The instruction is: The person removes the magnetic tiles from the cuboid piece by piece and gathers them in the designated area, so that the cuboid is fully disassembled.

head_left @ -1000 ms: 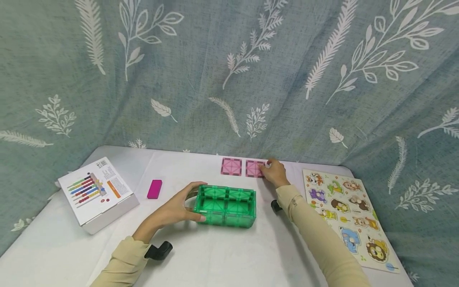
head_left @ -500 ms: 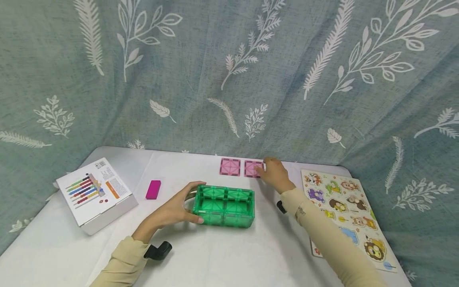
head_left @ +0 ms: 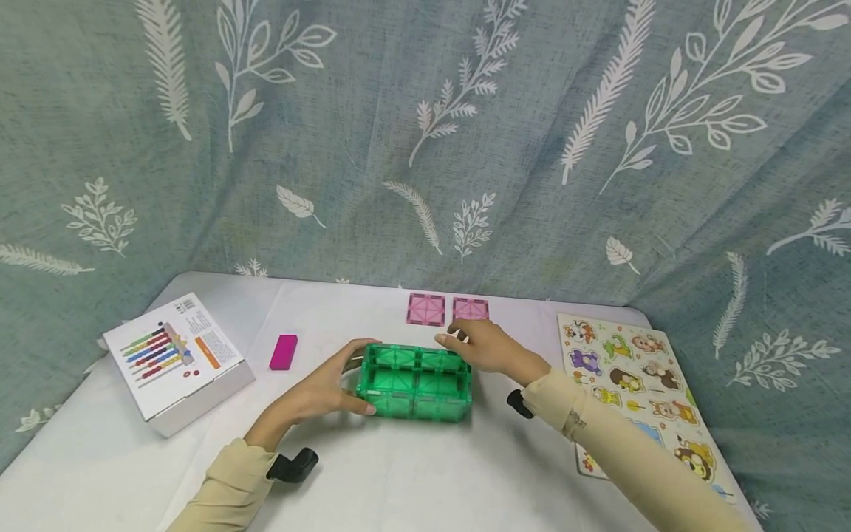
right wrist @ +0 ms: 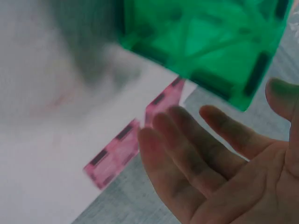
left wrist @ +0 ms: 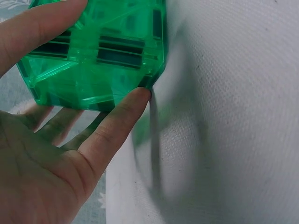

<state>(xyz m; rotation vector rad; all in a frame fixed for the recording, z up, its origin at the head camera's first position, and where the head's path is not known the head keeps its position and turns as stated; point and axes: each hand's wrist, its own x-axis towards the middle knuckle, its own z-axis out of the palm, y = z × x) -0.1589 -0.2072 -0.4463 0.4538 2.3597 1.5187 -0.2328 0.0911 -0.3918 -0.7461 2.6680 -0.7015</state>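
Note:
A green, see-through open-topped box of magnetic tiles [head_left: 415,406] sits mid-table, split into two compartments. My left hand [head_left: 315,391] grips its left end, thumb at the front and fingers behind; the left wrist view shows the fingertips against the green box wall [left wrist: 88,79]. My right hand [head_left: 495,349] hovers by the back right corner, loosely bent and holding nothing. In the right wrist view its fingers [right wrist: 187,158] are spread just off the green tiles [right wrist: 205,46]. Two pink square tiles, a left one [head_left: 426,309] and a right one [head_left: 470,308], lie flat behind the box.
A magenta block [head_left: 284,352] lies left of the box. Farther left stands a white carton with an abacus picture [head_left: 179,362]. A wooden animal puzzle board [head_left: 641,369] lies on the right, partly behind my right sleeve [head_left: 618,436]. A leaf-print curtain [head_left: 372,148] hangs along the back.
My right hand has left the right pink tile and come back toward the green box, slightly left. Both pink tiles stay put. The left hand keeps its grip.

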